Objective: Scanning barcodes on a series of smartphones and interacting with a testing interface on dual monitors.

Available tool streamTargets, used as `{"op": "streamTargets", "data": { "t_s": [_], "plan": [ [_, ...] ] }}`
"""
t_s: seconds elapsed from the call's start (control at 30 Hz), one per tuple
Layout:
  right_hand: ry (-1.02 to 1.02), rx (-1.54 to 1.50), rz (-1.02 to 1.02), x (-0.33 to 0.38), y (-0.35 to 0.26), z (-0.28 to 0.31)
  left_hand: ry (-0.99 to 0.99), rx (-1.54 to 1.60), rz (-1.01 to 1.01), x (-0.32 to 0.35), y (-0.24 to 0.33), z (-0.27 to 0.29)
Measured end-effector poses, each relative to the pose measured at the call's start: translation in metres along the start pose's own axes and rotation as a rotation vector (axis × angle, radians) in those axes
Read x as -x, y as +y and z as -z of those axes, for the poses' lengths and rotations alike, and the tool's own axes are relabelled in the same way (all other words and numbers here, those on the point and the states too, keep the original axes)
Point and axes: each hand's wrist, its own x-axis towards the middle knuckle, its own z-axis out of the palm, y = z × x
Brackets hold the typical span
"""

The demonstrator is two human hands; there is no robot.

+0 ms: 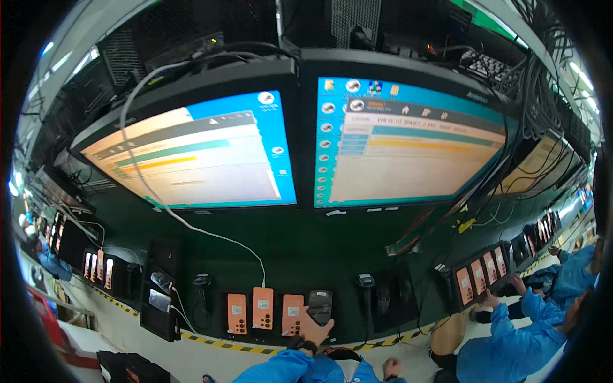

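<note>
On the green table [335, 246], a first orange phone [237, 309] is laid back up. A second orange phone [262, 303] is joined at its far end to a white cable [217, 232]. A third orange phone [292, 307] is partly covered by the left hand [315, 330], in whose closed grip a dark phone [321, 303] is held just beside it. Farther right, the right hand [393, 367] is seen near the table's edge; whether its grip is open or closed cannot be told.

Single fisheye, head-worn, facing down and forward over dark green flat workbench [325, 246]. Close range: bare left hand [315, 329] low centre, wide black-framed rectangular monitors [408, 153] beyond, up top.
</note>
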Motion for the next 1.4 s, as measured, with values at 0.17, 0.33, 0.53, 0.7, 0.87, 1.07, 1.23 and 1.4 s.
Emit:
{"op": "streamTargets", "data": {
  "t_s": [0.17,0.33,0.53,0.7,0.87,1.07,1.23,1.4],
  "plan": [
    [-0.279,0.014,-0.348,0.065,-0.057,-0.042,0.273,-0.258,-0.131,-0.031,-0.055,-0.029],
    [-0.36,-0.24,-0.377,0.061,-0.142,-0.062,0.066,-0.285,-0.019,-0.05,-0.077,-0.005],
    [-0.277,-0.242,-0.338,0.079,-0.224,-0.056,0.005,-0.194,-0.073,-0.043,-0.05,0.0],
    [-0.316,-0.124,-0.362,0.085,-0.198,-0.055,0.257,-0.397,-0.273,-0.04,-0.043,-0.014],
    [-0.366,-0.053,-0.378,0.098,-0.216,-0.05,0.031,-0.317,-0.191,-0.058,-0.059,-0.031],
    [-0.393,0.03,-0.378,0.108,-0.228,-0.056,-0.286,-0.064,-0.303,-0.043,-0.063,0.025],
    [-0.54,0.174,-0.364,0.12,-0.238,-0.089,-0.19,-0.051,-0.167,0.005,-0.111,0.109],
    [-0.752,0.426,-0.255,0.131,-0.261,-0.141,-0.004,-0.036,0.121,0.058,-0.255,0.177]
  ]
}}
